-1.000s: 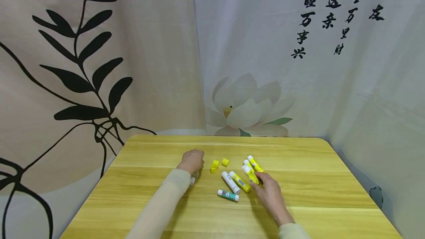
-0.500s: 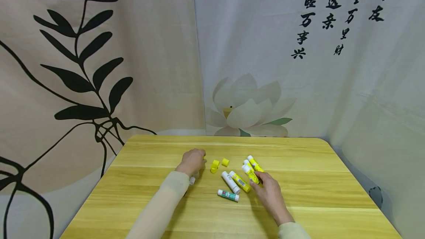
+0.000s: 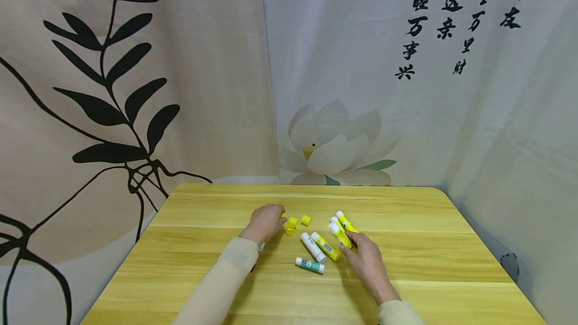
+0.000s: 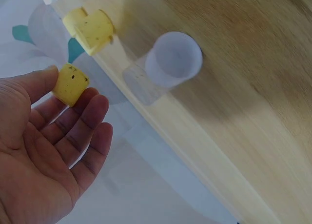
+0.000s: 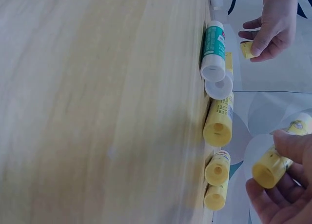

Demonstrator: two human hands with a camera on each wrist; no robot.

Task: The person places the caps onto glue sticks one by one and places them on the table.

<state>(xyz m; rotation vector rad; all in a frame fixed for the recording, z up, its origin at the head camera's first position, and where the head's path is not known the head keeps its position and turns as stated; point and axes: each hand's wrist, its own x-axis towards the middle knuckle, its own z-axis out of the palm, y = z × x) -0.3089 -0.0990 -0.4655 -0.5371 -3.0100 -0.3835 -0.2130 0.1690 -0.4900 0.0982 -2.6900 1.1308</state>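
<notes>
Two bare hands over a wooden table (image 3: 433,255). The left hand (image 3: 265,222), nearer the table's left edge, pinches a yellow cap (image 4: 71,84) between thumb and fingers, the remaining fingers loosely bent (the left wrist view shows this most clearly). The right hand (image 3: 365,262), nearer the right edge, grips a yellow glue stick (image 3: 340,237) between thumb and curled fingers, raised above the tabletop, its white end directed toward the far left. Three loose caps (image 3: 293,221) lie between the hands, toward the far edge; two overlap in the head view, and the third sits just beside them, on the right-edge side. Beyond the held stick, two more yellow sticks (image 3: 346,222) lie close together. Farther from the far edge, a white stick (image 3: 313,248) lies just beside another yellow stick (image 3: 326,246), with a green stick (image 3: 309,265) farthest from that edge. Near the left hand, its wrist view shows a round, open white piece (image 4: 165,70).
</notes>
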